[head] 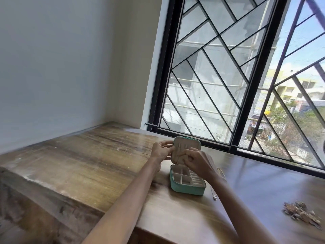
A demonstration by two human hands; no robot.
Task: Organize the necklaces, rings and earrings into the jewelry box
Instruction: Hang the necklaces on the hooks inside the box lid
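While your forearms reached out over the wooden worktop [91, 166], a loose heap of brownish jewelry [301, 213] lay nearest you at the right, well apart from everything else. A little farther in, a thin necklace [214, 197] with a small round pendant rested on the wood just right of the jewelry box [186, 182], partly hidden under your right forearm. That teal box sat open on the worktop, its beige tray split into square compartments on the left and ring rolls on the right; what lay in them was too small to tell. Its lid [186, 147] stood upright behind the tray. Your right hand [198, 162] was held in front of the lid's inner face, fingers curled and pinched together as if on something fine, though I could not make out what. Your left hand [161, 150] gripped the lid's left edge, fingers curled around it. Beyond the box, the black-framed window [246, 76] with its diagonal grille rose from the worktop's far edge.
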